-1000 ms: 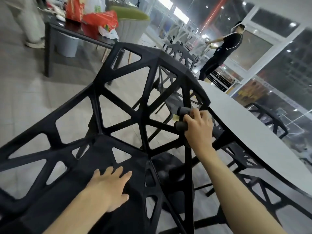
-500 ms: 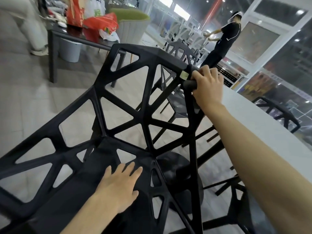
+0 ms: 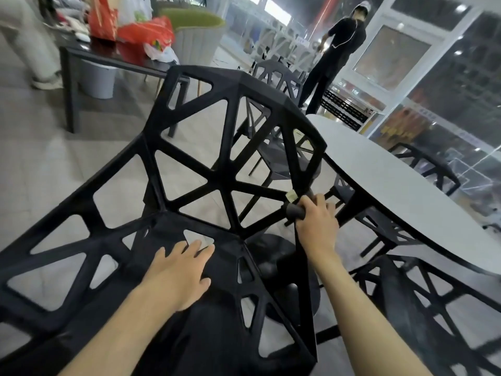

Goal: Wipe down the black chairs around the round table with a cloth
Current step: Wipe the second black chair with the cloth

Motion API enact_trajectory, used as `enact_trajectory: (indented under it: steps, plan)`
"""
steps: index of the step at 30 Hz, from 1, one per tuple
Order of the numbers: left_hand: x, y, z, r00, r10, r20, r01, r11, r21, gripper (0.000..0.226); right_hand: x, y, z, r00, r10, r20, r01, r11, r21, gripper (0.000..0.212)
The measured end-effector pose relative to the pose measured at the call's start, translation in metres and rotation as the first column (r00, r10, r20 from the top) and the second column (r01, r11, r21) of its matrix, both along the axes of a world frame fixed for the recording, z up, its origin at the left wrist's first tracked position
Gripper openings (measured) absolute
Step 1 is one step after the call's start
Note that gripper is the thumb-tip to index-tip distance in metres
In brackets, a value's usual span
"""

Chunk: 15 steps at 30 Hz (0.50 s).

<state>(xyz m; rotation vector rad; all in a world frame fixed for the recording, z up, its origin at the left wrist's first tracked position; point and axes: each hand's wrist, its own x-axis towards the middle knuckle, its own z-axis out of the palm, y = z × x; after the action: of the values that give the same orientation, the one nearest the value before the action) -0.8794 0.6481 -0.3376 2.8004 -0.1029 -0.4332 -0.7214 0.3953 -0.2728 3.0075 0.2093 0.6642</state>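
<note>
Black chair [image 3: 227, 185] is placed just beside round counter [image 3: 406, 191]. Dark rolled cloth [image 3: 294, 211] is gripped by right hand [image 3: 315, 221] at backrest strut. Seat is pressed by flat, relaxed left hand [image 3: 179, 270]. Each strut is best wiped along its full length, with chair kept steady.

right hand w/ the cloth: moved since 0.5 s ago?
Yes. The right hand, gripping the cloth, slid down the chair back's right edge strut, from near the top corner to low on it.
</note>
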Motion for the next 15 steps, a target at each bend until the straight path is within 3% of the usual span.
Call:
enact_trajectory:
  steps: [5,15]
  plan:
    - [0.005,0.006,-0.004,1.000,0.009,0.007,-0.009,1.000,-0.016,0.070,-0.032,-0.009,0.005,0.991,0.096,-0.095,-0.109,0.982,-0.155,0.026]
    - [-0.043,0.020,-0.004,0.946,0.245,0.212,-0.220,0.966,-0.137,0.056,-0.184,-0.051,-0.056,0.987,-0.058,-0.148,0.048,0.997,-0.066,0.031]
